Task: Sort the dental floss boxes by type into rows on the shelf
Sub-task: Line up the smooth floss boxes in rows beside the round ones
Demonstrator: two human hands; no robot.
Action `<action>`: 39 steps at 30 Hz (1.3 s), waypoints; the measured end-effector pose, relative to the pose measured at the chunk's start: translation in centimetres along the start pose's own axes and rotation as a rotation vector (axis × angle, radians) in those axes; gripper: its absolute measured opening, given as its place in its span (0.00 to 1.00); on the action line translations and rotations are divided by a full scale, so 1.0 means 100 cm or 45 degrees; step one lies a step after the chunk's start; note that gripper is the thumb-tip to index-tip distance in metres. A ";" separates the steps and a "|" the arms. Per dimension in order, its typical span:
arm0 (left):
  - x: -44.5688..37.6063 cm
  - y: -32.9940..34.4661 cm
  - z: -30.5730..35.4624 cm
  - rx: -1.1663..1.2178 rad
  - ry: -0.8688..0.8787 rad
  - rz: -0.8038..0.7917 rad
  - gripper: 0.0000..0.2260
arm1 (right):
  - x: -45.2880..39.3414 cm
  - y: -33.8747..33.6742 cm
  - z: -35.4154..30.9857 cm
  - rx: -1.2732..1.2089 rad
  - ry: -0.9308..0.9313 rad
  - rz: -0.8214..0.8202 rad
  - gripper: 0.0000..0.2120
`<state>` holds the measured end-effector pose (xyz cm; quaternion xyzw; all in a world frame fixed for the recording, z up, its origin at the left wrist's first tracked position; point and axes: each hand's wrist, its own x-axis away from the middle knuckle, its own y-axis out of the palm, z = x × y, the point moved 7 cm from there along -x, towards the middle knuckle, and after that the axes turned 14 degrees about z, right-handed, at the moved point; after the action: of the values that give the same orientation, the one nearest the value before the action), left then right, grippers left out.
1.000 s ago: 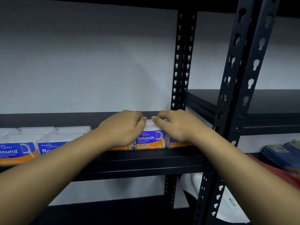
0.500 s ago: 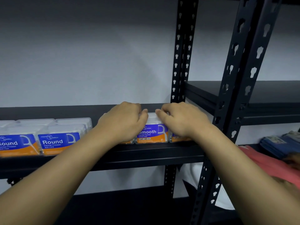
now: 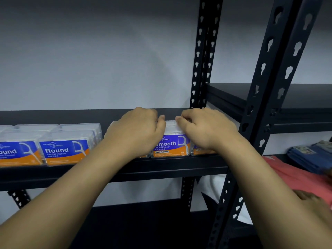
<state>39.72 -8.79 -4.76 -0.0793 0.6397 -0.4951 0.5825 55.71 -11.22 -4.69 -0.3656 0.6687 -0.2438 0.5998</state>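
Note:
Three clear "Smooth" dental floss boxes with blue and orange labels stand side by side on the black shelf (image 3: 161,168). The middle Smooth box (image 3: 170,145) shows its label between my hands. My left hand (image 3: 136,130) lies curled over the box to its left, hiding nearly all of it. My right hand (image 3: 206,128) is curled over the right Smooth box (image 3: 199,151), of which only an orange strip shows. Both thumbs touch the middle box's top edge. Further left, a row of "Round" floss boxes (image 3: 64,151) stands at the shelf's front, with more behind.
A black perforated upright (image 3: 269,105) rises just right of my right forearm, with a rear post (image 3: 201,60) behind. A neighbouring black shelf (image 3: 296,97) lies to the right. Below it are a red cloth (image 3: 296,175), folded blue cloth (image 3: 309,157) and another hand (image 3: 310,200).
Both hands stay curled on the Smooth boxes, barely moving. The view has shifted, so the shelf and boxes sit slightly higher and further right in the frame.

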 end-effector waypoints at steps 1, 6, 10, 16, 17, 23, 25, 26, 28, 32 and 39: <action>0.000 0.001 0.000 0.003 -0.003 -0.002 0.19 | 0.000 0.000 0.000 -0.001 0.001 -0.001 0.22; 0.001 0.001 0.000 0.016 -0.016 0.013 0.20 | 0.000 0.002 0.001 0.001 0.006 -0.005 0.20; 0.002 0.000 0.000 0.007 -0.040 0.029 0.20 | 0.000 0.001 0.001 -0.011 0.002 -0.029 0.19; 0.004 0.001 0.004 -0.013 -0.027 0.044 0.20 | 0.003 -0.003 0.000 -0.013 -0.005 -0.038 0.18; 0.003 0.001 0.005 -0.015 -0.025 0.041 0.20 | 0.003 -0.003 0.000 -0.006 0.004 -0.031 0.18; 0.002 0.003 0.001 -0.012 -0.055 0.040 0.21 | 0.003 -0.003 0.001 0.011 0.048 -0.021 0.18; 0.002 0.002 0.002 -0.015 -0.066 0.036 0.21 | 0.004 -0.003 0.001 0.002 0.055 -0.013 0.18; 0.003 0.002 0.002 -0.020 -0.075 0.029 0.21 | 0.005 -0.003 0.001 -0.004 0.058 -0.009 0.18; 0.003 0.001 0.003 -0.023 -0.083 0.013 0.21 | 0.005 -0.003 0.001 -0.006 0.060 -0.003 0.18; 0.003 0.002 0.002 -0.028 -0.092 0.002 0.21 | 0.005 -0.003 0.000 0.026 0.039 0.000 0.19; 0.003 0.001 0.002 -0.014 -0.130 -0.040 0.18 | 0.004 -0.003 -0.001 0.082 0.021 -0.040 0.20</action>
<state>39.88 -9.05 -4.98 -0.1175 0.6106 -0.4960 0.6061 55.70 -11.70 -4.68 -0.3545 0.6596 -0.2775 0.6018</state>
